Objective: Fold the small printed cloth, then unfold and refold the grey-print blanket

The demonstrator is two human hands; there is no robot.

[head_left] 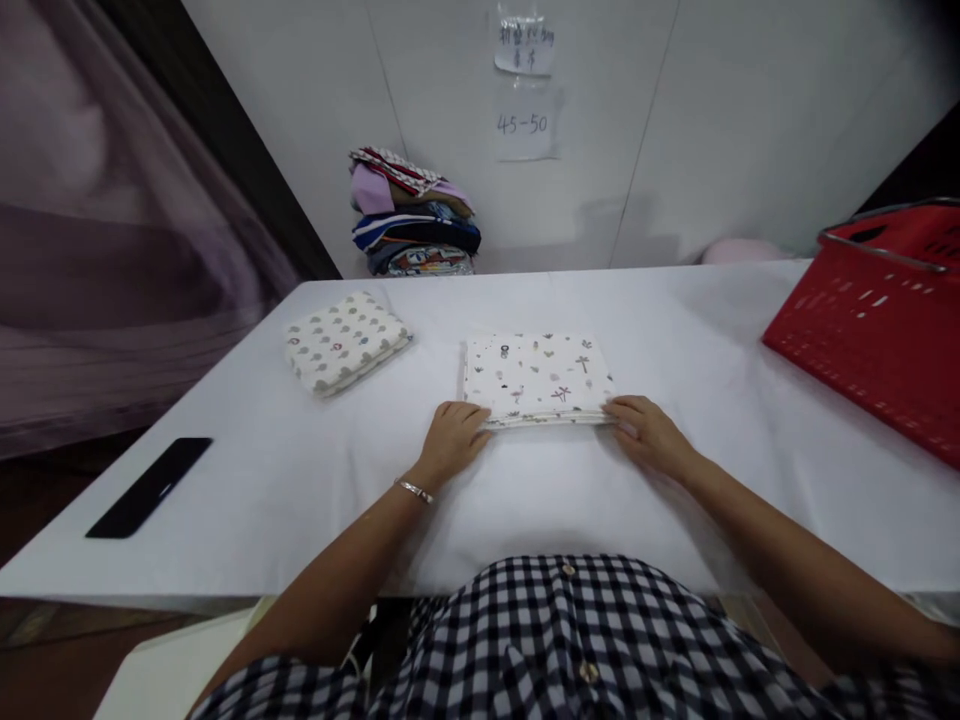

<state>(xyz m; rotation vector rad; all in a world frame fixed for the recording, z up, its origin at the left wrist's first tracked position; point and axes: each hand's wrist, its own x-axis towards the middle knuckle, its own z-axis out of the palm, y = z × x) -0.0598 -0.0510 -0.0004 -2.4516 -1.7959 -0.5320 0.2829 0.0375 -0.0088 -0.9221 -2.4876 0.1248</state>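
Observation:
A white folded cloth (536, 375) printed with small palm trees and a flamingo lies flat in front of me on the white-covered table. At its near left corner, my left hand (456, 437) pinches the folded edge between thumb and fingers. My right hand (645, 430) grips the near right corner the same way. The layers of the fold show along the near edge between both hands. Further left rests a second folded cloth (345, 340), white with grey-green rounded shapes, apart from my hands.
A red plastic basket (877, 320) with metal handles stands at the right. A black flat object (154, 487) lies near the left edge of the table (300, 540). Behind the table is a stack of folded fabrics (412, 215). Paper signs (525, 125) hang on the wall.

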